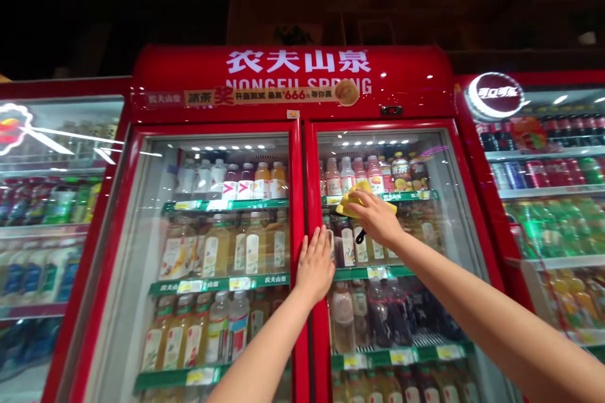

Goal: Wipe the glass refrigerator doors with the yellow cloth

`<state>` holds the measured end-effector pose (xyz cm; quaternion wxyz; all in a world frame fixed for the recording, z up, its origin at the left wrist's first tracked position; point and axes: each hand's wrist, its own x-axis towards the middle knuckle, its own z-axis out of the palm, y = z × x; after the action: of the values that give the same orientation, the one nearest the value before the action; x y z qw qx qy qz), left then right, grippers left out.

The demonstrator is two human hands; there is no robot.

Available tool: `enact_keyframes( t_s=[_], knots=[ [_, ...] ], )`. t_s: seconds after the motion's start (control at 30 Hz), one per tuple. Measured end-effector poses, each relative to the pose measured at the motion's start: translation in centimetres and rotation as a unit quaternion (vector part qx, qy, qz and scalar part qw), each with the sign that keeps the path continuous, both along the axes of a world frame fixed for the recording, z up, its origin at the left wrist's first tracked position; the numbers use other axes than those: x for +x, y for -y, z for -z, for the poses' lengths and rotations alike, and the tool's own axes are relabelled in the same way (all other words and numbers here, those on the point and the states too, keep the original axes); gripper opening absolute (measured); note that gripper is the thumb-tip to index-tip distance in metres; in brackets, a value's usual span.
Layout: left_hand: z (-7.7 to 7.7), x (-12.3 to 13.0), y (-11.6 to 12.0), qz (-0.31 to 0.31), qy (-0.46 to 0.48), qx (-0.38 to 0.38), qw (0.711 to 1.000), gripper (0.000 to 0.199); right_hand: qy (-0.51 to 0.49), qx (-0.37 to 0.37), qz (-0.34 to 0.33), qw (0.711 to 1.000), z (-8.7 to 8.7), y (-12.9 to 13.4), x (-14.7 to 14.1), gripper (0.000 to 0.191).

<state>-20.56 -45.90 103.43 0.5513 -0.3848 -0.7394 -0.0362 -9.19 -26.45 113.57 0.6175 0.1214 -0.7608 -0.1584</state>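
My right hand (375, 217) presses a yellow cloth (355, 195) against the glass of the right door (439, 170), in front of the upper shelves. A short black loop hangs below its fingers. My left hand (316, 264) lies flat with fingers stretched upward on the red door frame (309, 189) where the two doors meet. Behind the glass stand rows of drink bottles (255, 245) on shelves with green edges. Both doors of the red fridge (411, 69) look closed.
Another drinks fridge (66, 227) stands to the left. On the right is a fridge with cans and bottles (543, 176) and a round lit sign (495, 97). A printed strip (283, 96) crosses the red header.
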Motion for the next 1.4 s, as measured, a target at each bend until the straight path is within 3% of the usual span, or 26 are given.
enact_keyframes(
  t_s=[0.1, 0.2, 0.37, 0.53, 0.63, 0.83, 1.2, 1.3, 1.4],
  knots=[
    [-0.8, -1.2, -1.5, -0.021, -0.017, 0.016, 1.0, 0.07, -0.011, -0.014, -0.026, 1.0, -0.9, -2.1, -1.5, 0.04],
    [-2.8, -1.7, -3.0, -0.039, -0.043, 0.028, 0.998, 0.072, -0.014, -0.007, -0.054, 0.998, -1.6, -4.1, -3.1, 0.04],
    [-6.3, -2.0, -4.9, -0.078, -0.063, 0.086, 0.991, 0.073, 0.049, 0.103, -0.101, 0.988, -1.9, -5.6, -6.2, 0.039],
    [-6.6, -2.7, -5.6, -0.116, -0.097, 0.105, 0.983, 0.071, 0.043, 0.153, -0.118, 0.98, -3.4, -5.0, -9.1, 0.038],
    [-6.2, -3.1, -5.7, -0.13, -0.113, 0.121, 0.978, 0.074, 0.002, 0.136, -0.125, 0.983, -5.8, -3.6, -10.4, 0.038],
    [-5.9, -3.6, -5.6, -0.122, -0.125, 0.114, 0.978, 0.079, -0.091, 0.033, -0.142, 0.985, -12.2, -0.4, -12.5, 0.035],
    [-5.5, -4.8, -5.5, -0.085, -0.168, 0.13, 0.974, 0.078, -0.169, -0.115, -0.197, 0.959, -23.6, 2.1, -15.6, 0.033],
    [-5.4, -5.2, -5.5, -0.079, -0.182, 0.138, 0.97, 0.078, -0.167, -0.123, -0.187, 0.96, -25.5, 2.4, -15.8, 0.033],
    [-5.6, -5.0, -5.4, -0.083, -0.171, 0.128, 0.973, 0.08, -0.172, -0.076, -0.165, 0.968, -25.7, 1.3, -15.7, 0.029]
  ],
)
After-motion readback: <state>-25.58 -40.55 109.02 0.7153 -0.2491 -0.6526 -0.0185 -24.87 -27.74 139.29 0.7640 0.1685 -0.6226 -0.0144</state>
